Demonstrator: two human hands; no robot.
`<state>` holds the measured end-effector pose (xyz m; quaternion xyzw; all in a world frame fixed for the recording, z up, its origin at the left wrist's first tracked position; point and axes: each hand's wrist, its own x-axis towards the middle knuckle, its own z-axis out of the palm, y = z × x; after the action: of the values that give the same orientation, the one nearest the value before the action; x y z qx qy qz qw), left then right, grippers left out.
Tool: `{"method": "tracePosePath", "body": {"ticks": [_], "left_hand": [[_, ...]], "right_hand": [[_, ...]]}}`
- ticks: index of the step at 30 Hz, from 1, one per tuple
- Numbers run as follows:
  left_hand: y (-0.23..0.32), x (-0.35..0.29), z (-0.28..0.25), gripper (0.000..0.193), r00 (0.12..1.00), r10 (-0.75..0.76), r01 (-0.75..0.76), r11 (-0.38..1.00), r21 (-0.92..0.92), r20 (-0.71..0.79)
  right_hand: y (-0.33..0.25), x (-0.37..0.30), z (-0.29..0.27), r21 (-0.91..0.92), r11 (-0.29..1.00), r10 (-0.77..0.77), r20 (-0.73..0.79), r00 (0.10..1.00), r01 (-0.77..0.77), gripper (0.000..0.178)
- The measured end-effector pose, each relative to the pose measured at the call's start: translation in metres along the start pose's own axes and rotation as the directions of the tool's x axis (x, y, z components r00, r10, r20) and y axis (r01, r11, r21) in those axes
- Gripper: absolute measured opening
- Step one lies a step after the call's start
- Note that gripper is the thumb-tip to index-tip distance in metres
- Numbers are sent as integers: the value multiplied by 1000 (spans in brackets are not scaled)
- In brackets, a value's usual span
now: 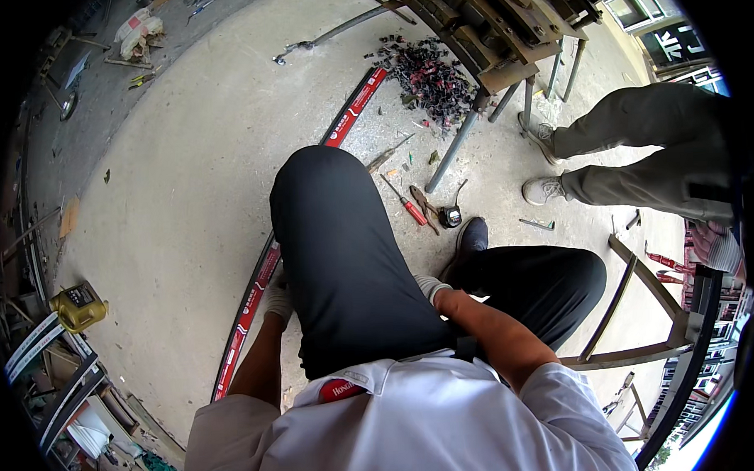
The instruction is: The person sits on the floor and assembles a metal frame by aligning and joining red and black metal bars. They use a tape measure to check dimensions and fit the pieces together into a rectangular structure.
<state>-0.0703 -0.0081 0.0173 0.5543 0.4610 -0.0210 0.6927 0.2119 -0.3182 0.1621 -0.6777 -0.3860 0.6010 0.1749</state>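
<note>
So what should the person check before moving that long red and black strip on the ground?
1. Left hand on the strip: ok, the gloved hand touches it beside the raised knee.
2. Right hand on the strip: not ok, it rests between the legs, away from it.
3. Grip closed around the strip: cannot tell, the fingers are hidden.
4. Far end free: not ok, it runs up to the pile of dark scraps.
5. Other person's feet away from the strip: ok.
6. Loose tools near the foot: not ok, a red-handled screwdriver lies there.
</note>
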Motion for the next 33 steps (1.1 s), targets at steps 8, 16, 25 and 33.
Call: {"method": "tracePosePath", "body": {"ticks": [8, 16, 25, 33], "left_hand": [[53, 69, -24, 55, 938, 72, 148, 803, 578, -340], [100, 66, 5, 59, 937, -30, 300, 581, 757, -349], [114, 44, -7, 48, 934, -26, 349, 273, 897, -355], [94, 43, -16, 45, 928, -93, 370, 350, 861, -361]], "right_hand": [[-24, -15, -31, -51, 979, 192, -108, 975, -198, 49], [5, -6, -17, -35, 963, 261, -147, 954, -268, 41], [-31, 26, -46, -3, 969, 241, -215, 946, -247, 43], [-23, 36, -54, 147, 956, 282, -235, 930, -252, 43]]}}
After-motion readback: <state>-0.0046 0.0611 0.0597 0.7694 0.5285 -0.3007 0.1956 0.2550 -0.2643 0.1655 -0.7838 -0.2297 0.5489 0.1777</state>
